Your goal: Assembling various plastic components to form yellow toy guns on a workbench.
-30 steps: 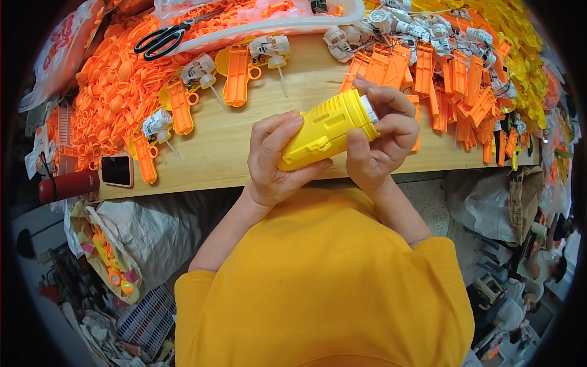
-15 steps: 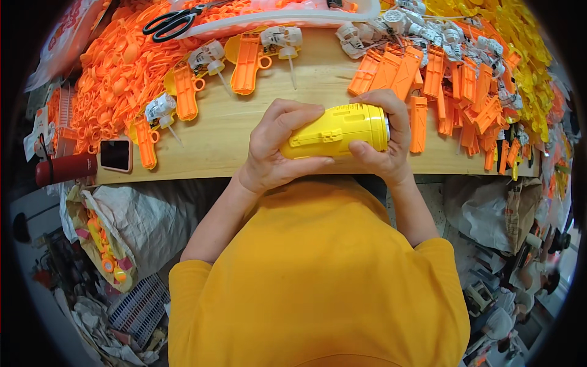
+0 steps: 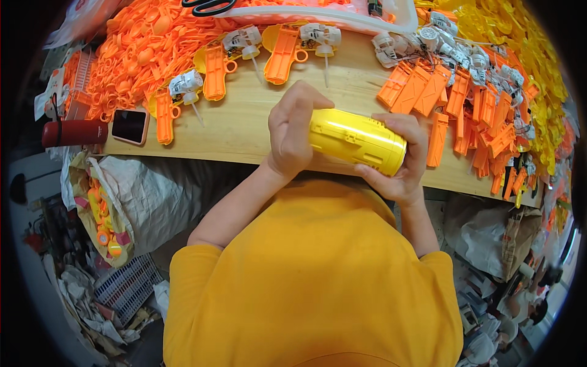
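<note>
The fingers of the left hand (image 3: 292, 131) are grasping the left end of the yellow case (image 3: 356, 139), with the bent index going over its far edge; the left thumb is hiding, so I cannot tell where it is pressing. The fingers of the right hand (image 3: 411, 166) are grasping the other end, the thumb lying on the near side and the others resting across the far side. So the case is staying between both sets of fingers, tilting a little down toward the right, above the near edge of the counter (image 3: 244, 131). For handling it well, I think both hands should be pressing evenly along one line, and the wrists should be keeping the two ends from twisting against each other. The right thumb is better lying flat than digging with its tip, because the smooth plastic is probably slipping easily. Just right of the right fingers an orange block (image 3: 438, 139) is lying, so the elbow and hand should be minding it. Beyond the left fingers, three orange frames (image 3: 283, 54) are waiting in a slanting row, with thin stems pointing toward the hands, and these should be remaining untouched.
</note>
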A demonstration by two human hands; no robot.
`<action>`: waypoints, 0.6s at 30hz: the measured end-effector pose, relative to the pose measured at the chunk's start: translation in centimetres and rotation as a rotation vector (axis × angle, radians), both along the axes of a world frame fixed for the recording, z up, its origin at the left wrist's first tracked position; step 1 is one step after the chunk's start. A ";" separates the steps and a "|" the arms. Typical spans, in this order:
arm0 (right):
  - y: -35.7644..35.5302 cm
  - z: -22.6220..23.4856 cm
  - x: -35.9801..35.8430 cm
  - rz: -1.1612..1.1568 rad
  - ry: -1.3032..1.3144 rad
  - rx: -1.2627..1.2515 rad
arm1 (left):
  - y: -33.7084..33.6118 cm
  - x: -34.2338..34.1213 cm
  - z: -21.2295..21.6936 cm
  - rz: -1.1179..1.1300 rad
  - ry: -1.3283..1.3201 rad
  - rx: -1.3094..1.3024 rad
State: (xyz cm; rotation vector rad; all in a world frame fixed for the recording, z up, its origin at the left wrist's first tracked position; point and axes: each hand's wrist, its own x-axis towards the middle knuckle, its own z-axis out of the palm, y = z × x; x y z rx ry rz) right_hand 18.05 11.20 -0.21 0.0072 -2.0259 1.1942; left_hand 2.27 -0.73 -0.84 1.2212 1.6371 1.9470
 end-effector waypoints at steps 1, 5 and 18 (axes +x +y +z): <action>-0.4 0.0 -0.1 0.008 0.000 -0.001 | 0.0 -0.1 0.4 0.008 0.000 -0.001; -1.3 0.2 -0.5 -0.110 -0.014 -0.053 | 0.5 -1.5 0.2 -0.054 0.019 -0.080; -1.4 1.1 -1.3 -0.202 -0.109 -0.176 | 0.9 -2.4 1.5 -0.312 -0.116 -0.106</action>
